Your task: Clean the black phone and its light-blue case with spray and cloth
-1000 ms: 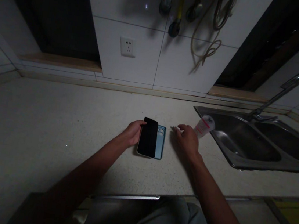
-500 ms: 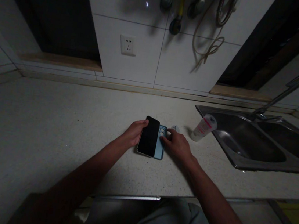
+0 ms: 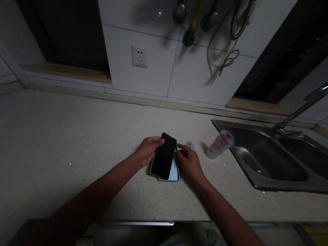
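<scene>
A smartphone (image 3: 164,157) with a dark screen lies across a light blue phone case (image 3: 174,171), covering most of it. The case sits at a slight angle, its lower right part showing beyond the phone. My left hand (image 3: 148,150) grips the phone by its left edge, thumb on the screen side. On the other side, my right hand (image 3: 189,160) pinches the upper right edge of the case with thumb and forefinger. Just behind my right hand lies a small round clear item (image 3: 190,145), partly hidden.
A clear plastic cup (image 3: 220,144) with red print stands tilted-looking to the right, beside the steel double sink (image 3: 253,182) and its faucet (image 3: 310,101). A speckled white counter (image 3: 58,136) runs along the tiled wall, which has a socket (image 3: 139,57) and pipes (image 3: 189,36).
The phone has moved right over the case and now covers its camera cutouts. The case has turned slightly, its lower end swinging left. My view has tipped up a little.
</scene>
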Demonstrator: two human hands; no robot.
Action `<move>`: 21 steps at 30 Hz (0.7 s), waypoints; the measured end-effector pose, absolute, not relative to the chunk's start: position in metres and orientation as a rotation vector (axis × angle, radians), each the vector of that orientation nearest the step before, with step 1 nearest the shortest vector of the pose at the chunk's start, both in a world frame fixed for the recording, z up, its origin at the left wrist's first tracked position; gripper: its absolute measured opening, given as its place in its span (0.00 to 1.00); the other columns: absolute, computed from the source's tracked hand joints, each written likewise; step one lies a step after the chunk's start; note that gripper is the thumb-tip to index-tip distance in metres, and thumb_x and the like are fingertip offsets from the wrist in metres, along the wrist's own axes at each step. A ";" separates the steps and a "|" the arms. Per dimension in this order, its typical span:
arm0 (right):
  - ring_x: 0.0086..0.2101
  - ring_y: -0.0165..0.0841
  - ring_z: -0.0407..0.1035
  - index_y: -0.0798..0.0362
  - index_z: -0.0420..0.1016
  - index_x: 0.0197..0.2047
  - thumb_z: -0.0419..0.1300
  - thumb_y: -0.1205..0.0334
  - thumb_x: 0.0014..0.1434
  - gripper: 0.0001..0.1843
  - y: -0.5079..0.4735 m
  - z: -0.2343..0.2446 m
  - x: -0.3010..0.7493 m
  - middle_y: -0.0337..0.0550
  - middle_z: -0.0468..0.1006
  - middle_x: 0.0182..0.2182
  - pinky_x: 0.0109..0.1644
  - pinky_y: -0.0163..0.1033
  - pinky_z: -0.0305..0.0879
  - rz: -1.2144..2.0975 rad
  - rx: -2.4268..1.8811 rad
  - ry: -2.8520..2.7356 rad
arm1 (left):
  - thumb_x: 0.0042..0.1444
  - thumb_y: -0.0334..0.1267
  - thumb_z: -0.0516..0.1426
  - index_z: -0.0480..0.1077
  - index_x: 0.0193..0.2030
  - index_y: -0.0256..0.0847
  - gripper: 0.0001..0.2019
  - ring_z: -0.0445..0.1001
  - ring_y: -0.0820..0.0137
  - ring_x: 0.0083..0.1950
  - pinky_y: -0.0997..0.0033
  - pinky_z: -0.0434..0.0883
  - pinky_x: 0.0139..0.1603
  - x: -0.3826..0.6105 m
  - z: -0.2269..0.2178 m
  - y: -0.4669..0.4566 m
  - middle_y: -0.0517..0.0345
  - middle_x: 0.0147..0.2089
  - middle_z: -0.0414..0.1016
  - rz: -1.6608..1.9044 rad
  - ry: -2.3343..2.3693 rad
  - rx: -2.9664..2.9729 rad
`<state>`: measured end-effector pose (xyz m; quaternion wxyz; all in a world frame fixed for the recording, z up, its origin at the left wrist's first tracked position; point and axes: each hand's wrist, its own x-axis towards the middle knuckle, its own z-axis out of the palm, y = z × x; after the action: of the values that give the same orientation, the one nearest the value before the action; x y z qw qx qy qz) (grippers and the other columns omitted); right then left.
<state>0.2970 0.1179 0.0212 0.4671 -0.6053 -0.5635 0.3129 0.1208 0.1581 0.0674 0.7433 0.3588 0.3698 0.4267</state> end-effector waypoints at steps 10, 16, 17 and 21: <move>0.29 0.34 0.73 0.53 0.72 0.45 0.73 0.56 0.40 0.28 0.121 0.014 0.281 0.40 0.79 0.30 0.34 0.41 0.70 1.150 -1.120 -0.739 | 0.51 0.18 0.57 0.72 0.49 0.38 0.20 0.74 0.65 0.60 0.67 0.66 0.62 0.134 0.066 0.151 0.46 0.58 0.76 1.322 1.068 0.789; 0.34 0.35 0.76 0.53 0.76 0.41 0.74 0.61 0.43 0.22 0.116 0.023 0.275 0.41 0.81 0.33 0.40 0.40 0.73 1.363 -0.965 -0.703 | 0.53 0.17 0.51 0.63 0.61 0.43 0.30 0.62 0.63 0.71 0.60 0.57 0.72 0.144 0.052 0.140 0.47 0.70 0.63 1.473 0.984 1.008; 0.36 0.36 0.77 0.53 0.76 0.40 0.74 0.61 0.44 0.20 0.115 0.024 0.275 0.41 0.81 0.33 0.41 0.39 0.74 1.418 -0.927 -0.718 | 0.53 0.18 0.51 0.63 0.62 0.43 0.30 0.60 0.63 0.71 0.59 0.56 0.73 0.144 0.048 0.141 0.48 0.70 0.62 1.499 0.954 1.051; 0.40 0.37 0.77 0.52 0.77 0.40 0.74 0.61 0.47 0.17 0.114 0.028 0.273 0.42 0.82 0.35 0.43 0.38 0.76 1.558 -0.787 -0.719 | 0.51 0.19 0.50 0.62 0.64 0.45 0.33 0.56 0.62 0.73 0.56 0.54 0.74 0.145 0.034 0.142 0.51 0.71 0.60 1.588 0.808 1.201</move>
<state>0.2734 0.1138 0.0280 0.5865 -0.3378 -0.3085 0.6684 0.1453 0.1420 0.0338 0.4761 0.4914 0.3307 0.6500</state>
